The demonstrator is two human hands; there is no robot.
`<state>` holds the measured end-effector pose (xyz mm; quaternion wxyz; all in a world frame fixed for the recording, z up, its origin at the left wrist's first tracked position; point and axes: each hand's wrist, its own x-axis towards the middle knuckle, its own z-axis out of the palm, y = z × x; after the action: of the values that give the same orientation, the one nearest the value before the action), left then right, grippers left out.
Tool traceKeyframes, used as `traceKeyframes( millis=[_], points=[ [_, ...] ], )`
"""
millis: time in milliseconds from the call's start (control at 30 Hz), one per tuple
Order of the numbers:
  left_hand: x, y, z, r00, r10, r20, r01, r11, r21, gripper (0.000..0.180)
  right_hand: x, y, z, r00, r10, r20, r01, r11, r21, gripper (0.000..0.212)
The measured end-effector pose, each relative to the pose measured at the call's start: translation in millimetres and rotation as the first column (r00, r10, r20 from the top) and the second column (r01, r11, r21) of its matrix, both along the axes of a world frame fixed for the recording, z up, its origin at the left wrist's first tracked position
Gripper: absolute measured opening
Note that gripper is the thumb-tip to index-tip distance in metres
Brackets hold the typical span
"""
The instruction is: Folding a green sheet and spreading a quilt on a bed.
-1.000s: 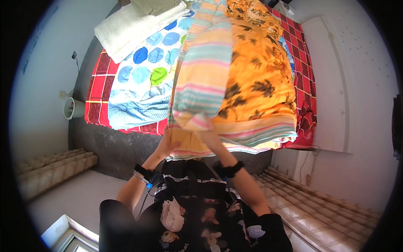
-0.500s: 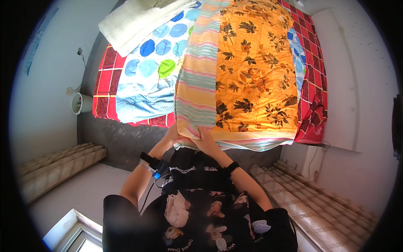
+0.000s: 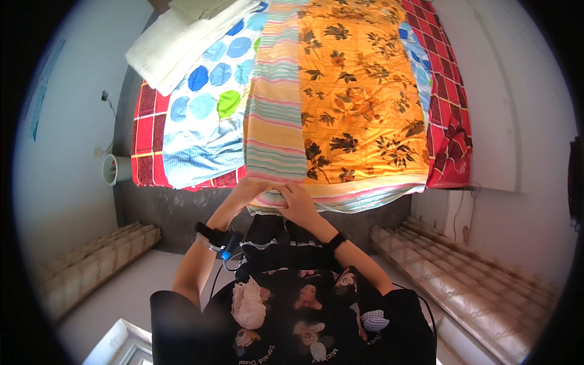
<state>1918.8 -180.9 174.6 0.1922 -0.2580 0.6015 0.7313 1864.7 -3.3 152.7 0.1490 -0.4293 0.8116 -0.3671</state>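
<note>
A quilt [image 3: 359, 121], orange with dark flowers, lies on the bed with its long left side folded over as a strip of pastel stripes [image 3: 275, 112]. At the near end of that strip, my left hand [image 3: 246, 192] is closed on the striped cloth, fingers reaching inward. My right hand [image 3: 297, 204] grips the same edge just beside it, its fingertips bent over the cloth and nearly meeting the left ones. The cloth beneath both palms is hidden.
Under the quilt are a blue-dotted sheet [image 3: 204, 106] and a red checked cover [image 3: 450, 115]. Folded white cloth [image 3: 161, 58] lies at the far left. A white bin [image 3: 115, 169] stands by the bed. Bundled curtains [image 3: 100, 258] hang on the left, with another bundle [image 3: 450, 277] on the right.
My hands have come closer together, and the raised fold of striped cloth between them now lies flatter. The whole view has shifted slightly.
</note>
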Motion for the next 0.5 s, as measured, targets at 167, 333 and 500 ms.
traceKeyframes(
  millis=[167,333,500],
  points=[
    [-3.4,-20.2,18.8,0.998,0.043,-0.039,-0.040,0.996,0.081,0.031,-23.3,50.3,-21.0,0.964,-0.227,-0.136,0.237,0.970,0.059,0.044],
    [-11.3,-30.3,45.3,0.988,0.102,-0.115,-0.092,0.992,0.088,0.032,-46.9,121.7,-58.7,0.839,-0.396,-0.373,0.479,0.863,0.160,0.043],
    [-6.1,-29.9,55.0,0.997,0.058,-0.040,-0.056,0.997,0.053,0.032,-71.3,219.8,-105.4,0.425,-0.879,-0.217,0.900,0.387,0.199,0.033]
  ],
)
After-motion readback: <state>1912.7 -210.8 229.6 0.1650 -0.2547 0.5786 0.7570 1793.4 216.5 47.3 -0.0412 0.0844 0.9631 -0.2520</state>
